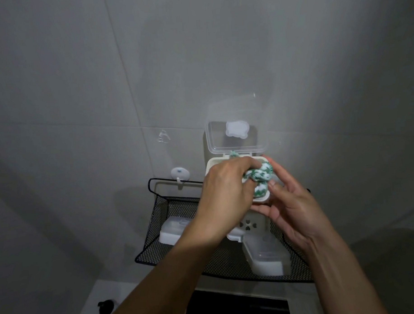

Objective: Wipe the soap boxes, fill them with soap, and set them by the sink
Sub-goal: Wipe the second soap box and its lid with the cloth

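Black sink edge: a dark basin sits at the bottom, nearest the viewer, with a small black knob on the pale counter to its left.
Wire basket: black mesh basket hangs on the wall above the sink; a closed white soap box lies at its left, another white box at its right, and a pale box with heart cut-outs between them, partly behind the hands.
Left hand: left hand is curled over the held box, its fingers clenched on a green-and-white cloth pushed into the tray.
Right hand: right hand cups the held soap box from the right and below, fingers loosely bent around its side, thumb near the cloth.
Held box: raised above the basket between both hands; its clear lid stands open, tilted up toward the wall.
Wall: grey tiles with a white hook and a clear hook.
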The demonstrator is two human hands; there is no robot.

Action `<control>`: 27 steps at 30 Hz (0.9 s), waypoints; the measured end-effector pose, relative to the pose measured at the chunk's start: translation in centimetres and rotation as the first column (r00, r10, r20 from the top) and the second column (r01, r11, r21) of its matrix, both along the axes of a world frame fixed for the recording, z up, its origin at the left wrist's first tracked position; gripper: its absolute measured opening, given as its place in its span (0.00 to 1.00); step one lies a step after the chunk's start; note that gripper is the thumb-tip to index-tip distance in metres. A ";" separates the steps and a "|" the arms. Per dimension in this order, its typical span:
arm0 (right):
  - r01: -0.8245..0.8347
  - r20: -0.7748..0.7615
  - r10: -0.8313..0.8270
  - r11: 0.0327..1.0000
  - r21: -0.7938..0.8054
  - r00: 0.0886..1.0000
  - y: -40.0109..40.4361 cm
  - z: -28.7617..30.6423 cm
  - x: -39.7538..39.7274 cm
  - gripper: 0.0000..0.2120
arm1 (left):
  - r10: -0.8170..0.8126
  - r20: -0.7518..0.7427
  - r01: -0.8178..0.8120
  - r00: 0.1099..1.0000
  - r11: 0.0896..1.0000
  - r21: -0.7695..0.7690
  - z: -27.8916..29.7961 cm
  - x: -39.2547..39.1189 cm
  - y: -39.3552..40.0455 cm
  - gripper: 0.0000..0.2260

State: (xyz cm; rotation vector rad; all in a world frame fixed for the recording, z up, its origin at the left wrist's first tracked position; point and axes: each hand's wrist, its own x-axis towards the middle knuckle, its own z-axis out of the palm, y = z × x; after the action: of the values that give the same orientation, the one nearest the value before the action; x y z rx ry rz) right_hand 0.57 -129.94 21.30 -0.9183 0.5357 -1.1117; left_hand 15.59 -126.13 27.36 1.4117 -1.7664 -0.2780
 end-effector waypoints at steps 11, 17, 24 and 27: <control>0.063 0.025 -0.063 0.998 -0.002 0.998 0.0 0.5 -1.1 0.25 | -0.185 0.282 0.166 0.942 0.982 0.089 0.5 0.9 0.5 0.12; 0.124 -0.031 -0.123 0.992 0.022 0.992 0.4 0.9 -1.3 0.26 | -0.162 0.448 0.140 0.879 0.987 0.081 0.5 2.9 0.0 0.12; 0.128 -0.030 -0.127 0.990 0.059 0.991 1.1 0.9 -0.1 0.24 | -0.190 0.325 0.174 0.926 0.982 0.077 0.1 2.7 -0.3 0.11; 0.134 -0.011 -0.134 0.987 0.089 0.991 1.1 0.7 0.2 0.23 | -0.202 0.222 0.202 0.954 0.979 0.022 0.1 1.5 -0.1 0.10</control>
State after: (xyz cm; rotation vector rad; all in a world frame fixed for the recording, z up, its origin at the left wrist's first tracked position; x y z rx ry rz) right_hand 0.75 -128.83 21.98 -0.8168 0.6541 -1.1968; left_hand 17.09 -126.21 27.50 1.3027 -2.1007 -0.2327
